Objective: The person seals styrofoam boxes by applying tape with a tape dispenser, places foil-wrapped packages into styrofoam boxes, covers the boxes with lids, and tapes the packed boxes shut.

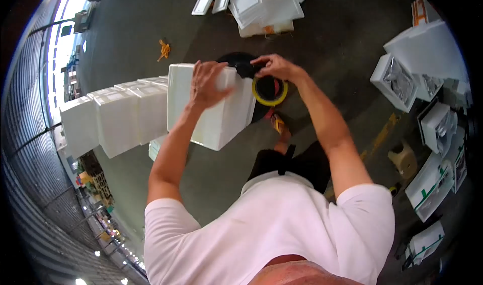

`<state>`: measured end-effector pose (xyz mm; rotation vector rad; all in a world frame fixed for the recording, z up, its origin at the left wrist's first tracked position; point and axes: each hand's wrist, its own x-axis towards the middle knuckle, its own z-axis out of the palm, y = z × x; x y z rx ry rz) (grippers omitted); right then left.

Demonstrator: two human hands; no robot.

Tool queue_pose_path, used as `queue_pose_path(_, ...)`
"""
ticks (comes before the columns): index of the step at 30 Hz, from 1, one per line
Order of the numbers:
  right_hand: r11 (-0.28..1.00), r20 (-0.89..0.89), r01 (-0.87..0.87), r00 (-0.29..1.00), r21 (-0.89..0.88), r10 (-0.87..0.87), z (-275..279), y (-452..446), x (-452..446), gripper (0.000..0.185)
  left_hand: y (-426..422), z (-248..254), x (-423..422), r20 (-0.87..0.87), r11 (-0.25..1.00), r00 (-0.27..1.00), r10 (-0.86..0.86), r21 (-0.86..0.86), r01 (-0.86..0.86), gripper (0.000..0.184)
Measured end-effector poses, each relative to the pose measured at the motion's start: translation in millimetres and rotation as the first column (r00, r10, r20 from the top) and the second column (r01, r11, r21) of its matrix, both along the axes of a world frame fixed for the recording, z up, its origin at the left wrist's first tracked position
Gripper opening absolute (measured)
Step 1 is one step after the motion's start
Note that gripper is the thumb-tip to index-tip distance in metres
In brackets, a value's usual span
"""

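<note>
A white foam box (211,114) stands in front of me, with a black round surface (260,113) partly showing behind and beside it. My left hand (207,83) is over the box's top edge, fingers spread and slightly blurred; whether it presses on the foam is hard to tell. Just right of the box, my right hand (275,67) has its fingers curled at the upper rim of a roll of tape (270,102) with a yellow edge. Its thumb and forefinger point toward a dark piece (245,68) at the box's corner. Any stretched tape strip is too unclear to see.
A row of white foam boxes (118,116) extends left from the nearest one. Foam lids (266,10) lie piled ahead. More foam boxes (395,83) and a beige stool (402,160) stand on the right. An orange scrap (163,50) lies on the floor (126,38).
</note>
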<state>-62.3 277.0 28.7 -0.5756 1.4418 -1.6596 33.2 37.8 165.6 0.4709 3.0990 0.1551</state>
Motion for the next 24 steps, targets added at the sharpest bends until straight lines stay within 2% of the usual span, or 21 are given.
queue_pose_path(1, 1.0, 0.096, 0.018, 0.995, -0.01, -0.017, 1.1, 0.8, -1.4, 0.047, 0.6, 2.2, -1.6, 0.009, 0.999, 0.999, 0.036, -0.011, -0.036, 0.054)
queue_pose_path(2, 0.996, -0.012, 0.087, 0.996, 0.027, -0.086, 1.5, -0.5, 6.5, 0.047, 0.6, 1.3, -15.8, -0.002, 0.997, 0.997, 0.076, -0.017, -0.076, 0.05)
queue_pose_path(3, 0.996, 0.052, 0.094, 0.994, 0.001, -0.094, 4.9, 7.5, 18.1, 0.047, -5.4, -2.9, -24.6, -0.051, 0.997, 0.996, 0.078, 0.025, -0.077, 0.045)
queue_pose_path(5, 0.998, 0.102, 0.065, 0.993, -0.023, -0.062, 17.4, 39.8, 65.5, 0.049, -7.4, -7.0, -33.0, -0.055, 0.917, 0.917, 0.396, -0.031, -0.398, 0.044)
queue_pose_path(6, 0.994, 0.022, 0.039, 0.999, 0.1, -0.042, 25.9, 56.6, 89.7, 0.053, -12.9, -12.7, -38.2, -0.071, 0.825, 0.827, 0.558, -0.06, -0.562, 0.045)
queue_pose_path(7, 0.994, -0.128, 0.021, 0.992, 0.108, -0.007, 6.4, 61.9, 114.6, 0.056, -17.7, -13.7, -45.0, -0.07, 0.819, 0.821, 0.567, -0.056, -0.57, 0.045)
queue_pose_path(8, 0.991, -0.026, 0.045, 0.999, 0.128, -0.042, 5.9, 62.1, 131.2, 0.055, -23.6, -12.5, -53.4, -0.067, 0.665, 0.664, 0.745, -0.013, -0.747, 0.049)
queue_pose_path(9, 0.981, -0.036, 0.119, 0.993, 0.151, -0.115, 8.2, 62.9, 127.3, 0.054, -29.3, -11.3, -57.3, -0.055, 0.474, 0.472, 0.88, 0.027, -0.88, 0.053)
queue_pose_path(10, 0.966, -0.049, 0.194, 0.981, 0.17, -0.188, 9.3, 62.8, 116.9, 0.054, -39.9, -17.7, -51.3, -0.055, 0.472, 0.47, 0.881, 0.031, -0.881, 0.053)
queue_pose_path(11, 0.962, -0.023, 0.262, 0.965, 0.07, -0.261, 14.2, 40.2, 87.1, 0.052, -53.3, -25.7, -49.7, -0.21, 0.677, 0.645, 0.735, 0.183, -0.713, 0.057)
queue_pose_path(12, 0.969, 0.022, 0.24, 0.97, 0.052, -0.241, 6.3, 34.4, 71.1, 0.05, -56.5, -29.4, -47.2, -0.379, 0.832, 0.741, 0.554, 0.28, -0.479, 0.06)
queue_pose_path(13, 0.963, -0.144, 0.253, 0.96, 0.091, -0.238, -11.5, 31.2, 69.5, 0.05, -47.6, -24.5, -44.8, -0.295, 0.787, 0.74, 0.604, 0.369, -0.495, 0.068)
queue_pose_path(14, 0.965, 0.254, 0.257, 0.938, -0.059, -0.235, 1.3, 15.0, 40.8, 0.049, -27.2, -1.3, -0.1, -0.148, 0.995, 0.985, -0.086, 0.036, 0.092, 0.078)
queue_pose_path(15, 0.975, 0.194, 0.203, 0.964, -0.09, -0.183, -18.1, 3.3, 23.7, 0.049, 3.5, 26.2, 24.4, 0.153, 0.942, 0.929, -0.337, 0.049, 0.333, 0.085)
queue_pose_path(16, 0.944, 0.248, 0.253, 0.948, -0.209, -0.199, -18.7, 2.6, 25.7, 0.05, 8.9, 27.6, 25.8, 0.161, 0.948, 0.935, -0.317, 0.092, 0.305, 0.079)
queue_pose_path(17, 0.978, 0.146, 0.183, 0.975, -0.099, -0.167, -10.7, -3.6, 10.0, 0.051, 24.9, 36.5, 49.3, 0.342, 0.88, 0.812, -0.474, 0.162, 0.445, 0.064)
queue_pose_path(18, 0.993, 0.033, 0.117, 0.993, 0.021, -0.117, 1.7, -7.0, -13.9, 0.052, 24.5, 33.9, 40.0, 0.314, 0.865, 0.813, -0.49, 0.062, 0.497, 0.058)
queue_pose_path(21, 0.999, -0.001, 0.027, 1.0, 0.027, -0.027, 12.2, 21.3, -13.6, 0.052, 31.9, 23.0, 25.8, 0.244, 0.893, 0.859, -0.451, 0.13, 0.432, 0.055)
queue_pose_path(22, 0.999, 0.012, 0.03, 0.999, 0.035, -0.03, 14.1, 18.5, -13.4, 0.051, 29.5, 19.7, 16.1, 0.155, 0.919, 0.907, -0.391, 0.12, 0.375, 0.055)
queue_pose_path(23, 0.999, 0.189, -0.02, 0.982, -0.032, 0.025, 3.1, 47.5, 27.0, 0.049, 32.7, 9.5, 13.6, 0.05, 0.951, 0.957, -0.287, 0.133, 0.278, 0.054)
queue_pose_path(24, 0.995, 0.048, -0.045, 0.998, 0.084, 0.041, 33.7, 55.9, 50.5, 0.051, 38.3, 13.4, 0.8, 0.009, 0.979, 0.983, -0.186, 0.089, 0.184, 0.052)
